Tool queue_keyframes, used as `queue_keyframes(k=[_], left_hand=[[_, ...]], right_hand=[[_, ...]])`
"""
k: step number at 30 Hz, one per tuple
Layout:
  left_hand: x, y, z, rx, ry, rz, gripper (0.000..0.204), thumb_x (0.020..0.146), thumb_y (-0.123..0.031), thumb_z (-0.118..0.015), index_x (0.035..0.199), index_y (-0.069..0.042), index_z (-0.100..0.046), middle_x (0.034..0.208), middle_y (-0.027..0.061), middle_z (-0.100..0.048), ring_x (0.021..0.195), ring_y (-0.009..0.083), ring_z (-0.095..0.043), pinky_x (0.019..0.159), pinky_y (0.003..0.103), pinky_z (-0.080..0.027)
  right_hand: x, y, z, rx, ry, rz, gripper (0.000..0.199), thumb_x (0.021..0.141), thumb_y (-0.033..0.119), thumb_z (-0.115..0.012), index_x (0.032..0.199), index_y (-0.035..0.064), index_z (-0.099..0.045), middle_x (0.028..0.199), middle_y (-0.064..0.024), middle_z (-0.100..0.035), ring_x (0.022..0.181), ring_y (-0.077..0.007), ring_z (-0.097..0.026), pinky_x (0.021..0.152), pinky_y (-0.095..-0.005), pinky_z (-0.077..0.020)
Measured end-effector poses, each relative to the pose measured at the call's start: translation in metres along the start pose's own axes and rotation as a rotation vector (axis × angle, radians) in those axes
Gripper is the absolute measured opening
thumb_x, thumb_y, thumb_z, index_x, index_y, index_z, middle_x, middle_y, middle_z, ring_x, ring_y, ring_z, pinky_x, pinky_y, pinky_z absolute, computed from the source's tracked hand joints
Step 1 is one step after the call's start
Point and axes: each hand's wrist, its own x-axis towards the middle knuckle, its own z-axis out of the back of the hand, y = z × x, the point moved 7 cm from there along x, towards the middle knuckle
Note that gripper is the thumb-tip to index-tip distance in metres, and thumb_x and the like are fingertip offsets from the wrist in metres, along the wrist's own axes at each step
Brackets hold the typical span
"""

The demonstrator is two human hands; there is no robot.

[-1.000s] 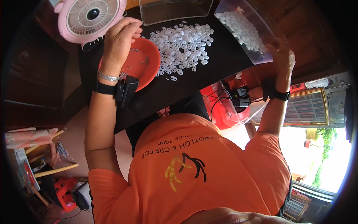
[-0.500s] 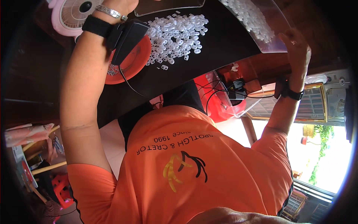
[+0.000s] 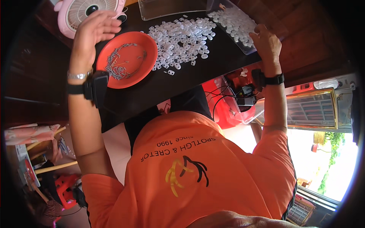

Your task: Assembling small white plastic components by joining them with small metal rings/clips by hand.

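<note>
My left hand (image 3: 97, 30) is raised beside an orange-red plate (image 3: 146, 40), palm turned inward, fingers stretched out, holding nothing. Small grey metal pins (image 3: 118, 70) lie around the plate, mostly along its left side. To its right a loose pile of small white oval plastic pieces with holes (image 3: 182, 36) spreads over the dark table. At the far right, my right hand (image 3: 268, 45) has its fingers bent at the near right rim of a clear plastic box (image 3: 249, 49). More white pieces (image 3: 234, 24) fill part of that box. The other fingertips are partly hidden.
A pink fan (image 3: 91, 11) stands behind my left hand. Beyond the pile lies a clear tray or lid (image 3: 167, 15). Below the table's near edge are a red container (image 3: 215, 100) and black cables (image 3: 218, 95). Black straps with small devices sit on both wrists.
My left hand has drawn back from the far edge to beside the plate, uncovering it. My right hand and the clear box have shifted left, closer to the white pile.
</note>
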Motion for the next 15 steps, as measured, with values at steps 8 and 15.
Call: queue_keyframes(k=[8,15], left_hand=[[-0.027,0.070,0.061,0.065,-0.385,0.121,0.035,0.092,-0.030,-0.049,0.110,-0.002,-0.060,0.099,0.0135,-0.066,0.090,0.0198,-0.063,0.080,0.031,-0.046],[-0.023,0.089,0.061,0.146,-0.429,0.011,0.025,0.089,-0.021,-0.054,0.098,-0.001,-0.065,0.086,0.0081,-0.065,0.080,0.0140,-0.060,0.074,0.025,-0.047]], right_hand=[[0.006,0.016,0.000,0.009,0.019,0.002,0.029,0.078,0.035,-0.066,0.097,0.0135,-0.061,0.086,-0.0147,-0.068,0.084,-0.0347,-0.065,0.071,-0.0428,-0.0511],[-0.008,0.045,0.027,-0.042,-0.365,0.184,0.030,0.078,0.029,-0.068,0.100,0.0107,-0.062,0.091,-0.0106,-0.067,0.087,-0.0321,-0.063,0.073,-0.0412,-0.0504]])
